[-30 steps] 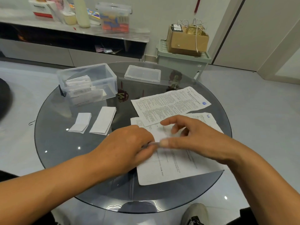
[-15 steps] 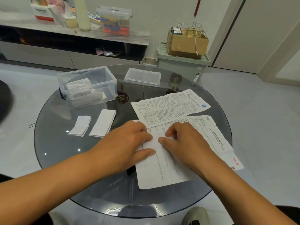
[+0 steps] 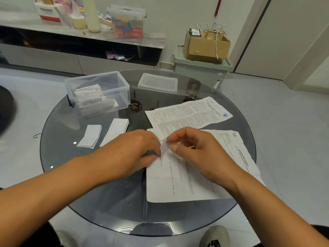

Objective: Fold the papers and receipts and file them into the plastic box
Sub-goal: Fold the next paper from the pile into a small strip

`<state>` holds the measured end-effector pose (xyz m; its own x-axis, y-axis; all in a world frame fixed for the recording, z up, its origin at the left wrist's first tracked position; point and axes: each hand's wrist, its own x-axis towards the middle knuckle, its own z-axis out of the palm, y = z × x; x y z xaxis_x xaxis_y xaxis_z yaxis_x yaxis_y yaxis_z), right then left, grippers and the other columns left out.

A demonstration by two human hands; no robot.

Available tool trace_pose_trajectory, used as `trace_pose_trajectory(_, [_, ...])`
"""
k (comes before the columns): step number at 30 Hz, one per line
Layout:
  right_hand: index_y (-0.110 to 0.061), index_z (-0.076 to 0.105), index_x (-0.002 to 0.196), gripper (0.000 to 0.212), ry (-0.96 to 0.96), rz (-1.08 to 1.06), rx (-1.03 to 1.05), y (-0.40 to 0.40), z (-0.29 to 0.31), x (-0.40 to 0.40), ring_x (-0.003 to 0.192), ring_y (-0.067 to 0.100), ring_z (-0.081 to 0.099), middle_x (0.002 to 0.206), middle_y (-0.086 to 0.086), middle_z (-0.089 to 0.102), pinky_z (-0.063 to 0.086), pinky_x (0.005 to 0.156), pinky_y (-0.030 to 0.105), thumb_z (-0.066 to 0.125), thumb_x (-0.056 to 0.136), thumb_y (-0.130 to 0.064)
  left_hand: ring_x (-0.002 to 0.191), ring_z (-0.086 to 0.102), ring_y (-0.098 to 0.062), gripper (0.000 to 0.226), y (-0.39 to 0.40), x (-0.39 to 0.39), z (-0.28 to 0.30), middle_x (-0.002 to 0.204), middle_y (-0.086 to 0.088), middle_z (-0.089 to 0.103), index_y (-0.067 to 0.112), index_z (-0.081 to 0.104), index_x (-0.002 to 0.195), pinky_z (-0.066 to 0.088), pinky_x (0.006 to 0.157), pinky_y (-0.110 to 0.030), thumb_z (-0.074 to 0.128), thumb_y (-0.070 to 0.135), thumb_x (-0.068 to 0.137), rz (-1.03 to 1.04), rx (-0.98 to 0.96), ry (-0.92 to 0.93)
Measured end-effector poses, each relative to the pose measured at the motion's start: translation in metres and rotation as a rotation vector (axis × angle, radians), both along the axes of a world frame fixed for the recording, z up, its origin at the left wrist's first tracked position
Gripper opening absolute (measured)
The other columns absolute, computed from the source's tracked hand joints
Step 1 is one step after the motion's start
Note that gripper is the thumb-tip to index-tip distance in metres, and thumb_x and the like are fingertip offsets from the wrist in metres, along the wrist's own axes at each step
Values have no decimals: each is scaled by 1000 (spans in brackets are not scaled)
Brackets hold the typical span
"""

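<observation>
A small white folded receipt (image 3: 164,148) stands on edge between my hands, pinched by the fingertips of my left hand (image 3: 131,150) and my right hand (image 3: 195,154). Under them lies a large printed sheet (image 3: 178,182), with another sheet (image 3: 236,148) beneath it to the right and a third printed sheet (image 3: 188,114) farther back. Two folded white papers (image 3: 90,136) (image 3: 117,129) lie to the left. The clear plastic box (image 3: 99,93) stands open at the back left with several folded papers inside.
The box's clear lid (image 3: 158,83) lies at the back of the round dark glass table (image 3: 89,184). Beyond the table stand a green bin (image 3: 201,68) with a cardboard box (image 3: 206,45) on top and a low shelf unit (image 3: 80,49). My shoe (image 3: 215,236) shows below the table edge.
My hands pressed flat on the paper half a second ago. Now both have lifted slightly and pinch the small folded receipt upright between them.
</observation>
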<state>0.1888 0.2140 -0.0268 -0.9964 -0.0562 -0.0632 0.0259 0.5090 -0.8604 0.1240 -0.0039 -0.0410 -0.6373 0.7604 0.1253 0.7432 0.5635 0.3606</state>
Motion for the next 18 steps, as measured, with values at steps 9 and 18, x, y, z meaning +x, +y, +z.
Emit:
trace_pose_trajectory(9, [-40, 77, 117, 21, 29, 235, 421, -1, -11, -8, 112, 0, 49, 119, -25, 54, 44, 96, 26, 67, 99, -41, 101, 57, 2, 57, -5, 4, 11, 119, 25, 51, 44, 56, 128, 53, 88, -22, 78, 57, 77, 149, 69, -273])
trace_pose_trajectory(18, [-38, 78, 109, 15, 43, 103, 344, 5, -18, -11, 102, -5, 53, 113, -26, 54, 39, 82, 14, 69, 98, -39, 104, 47, -6, 27, 11, 3, -10, 117, 21, 56, 36, 66, 110, 46, 88, -29, 69, 52, 88, 187, 89, -88])
